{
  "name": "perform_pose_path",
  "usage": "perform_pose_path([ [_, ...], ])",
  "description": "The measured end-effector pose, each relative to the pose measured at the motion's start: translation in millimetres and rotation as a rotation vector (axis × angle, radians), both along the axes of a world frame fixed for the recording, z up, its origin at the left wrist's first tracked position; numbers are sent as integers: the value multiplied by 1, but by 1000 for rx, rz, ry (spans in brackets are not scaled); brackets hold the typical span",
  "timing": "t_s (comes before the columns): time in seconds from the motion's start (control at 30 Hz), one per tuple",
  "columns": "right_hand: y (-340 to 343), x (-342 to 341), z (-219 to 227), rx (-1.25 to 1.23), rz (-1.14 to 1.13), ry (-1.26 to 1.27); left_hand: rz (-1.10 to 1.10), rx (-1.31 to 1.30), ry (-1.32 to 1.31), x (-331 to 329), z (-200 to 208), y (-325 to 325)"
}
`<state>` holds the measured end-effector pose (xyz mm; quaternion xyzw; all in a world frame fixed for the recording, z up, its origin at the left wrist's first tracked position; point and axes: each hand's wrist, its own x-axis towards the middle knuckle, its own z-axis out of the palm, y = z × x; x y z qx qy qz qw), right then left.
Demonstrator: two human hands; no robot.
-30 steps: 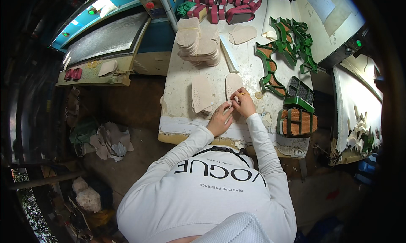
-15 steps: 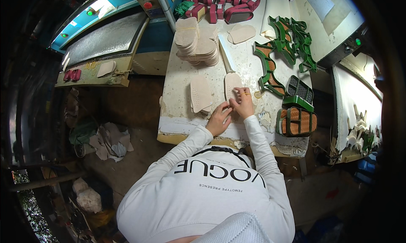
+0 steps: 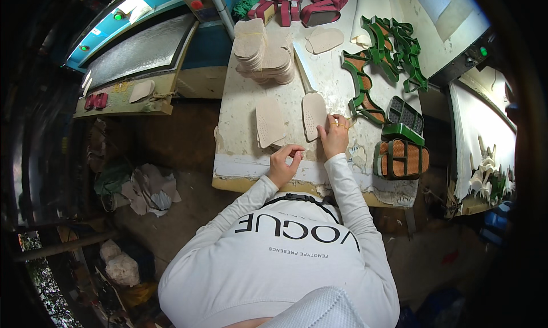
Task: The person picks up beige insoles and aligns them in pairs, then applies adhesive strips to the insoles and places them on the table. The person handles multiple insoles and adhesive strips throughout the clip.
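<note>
A beige insole-shaped piece (image 3: 313, 117) with small holes lies flat on the table in front of me. At its right edge is my right hand (image 3: 335, 135), thumb and fingers apart, with yellow rubber bands round the fingers. Its fingertips reach the tabletop beside a bit of yellowish band. My left hand (image 3: 285, 165) is closed in a pinch near the table's front; whatever lies between its fingertips is too small to make out. To the left rests a small stack of similar perforated pieces (image 3: 270, 122).
Tall bundled stacks of beige pieces (image 3: 251, 45) stand behind, beside a white-handled blade-like tool (image 3: 305, 68). Green-rimmed cutting dies (image 3: 402, 160) line the right side. Maroon dies (image 3: 319, 13) crowd the far end. Machines flank the table (image 3: 240, 165).
My hands have separated: the left drew back toward me and left, the right shifted slightly right off the perforated piece, which now shows more fully.
</note>
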<state>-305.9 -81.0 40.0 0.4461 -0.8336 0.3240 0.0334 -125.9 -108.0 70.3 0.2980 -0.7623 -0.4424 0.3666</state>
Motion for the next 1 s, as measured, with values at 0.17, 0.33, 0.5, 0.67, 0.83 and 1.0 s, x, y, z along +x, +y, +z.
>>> perform_pose_path([
  [0.17,7,-1,23,-99,57,-469,55,166,54,8,16,-10],
  [0.33,36,13,71,-344,231,-1117,48,461,229,5,38,-34],
  [0.5,50,30,104,-367,227,-1171,-235,845,218,4,57,-38],
  [0.67,56,40,121,-373,216,-470,-222,804,162,1,62,-30],
  [0.83,53,53,124,-330,317,-525,-258,843,243,1,69,-23],
  [1.0,54,55,123,-317,323,-723,-274,833,245,5,78,-21],
])
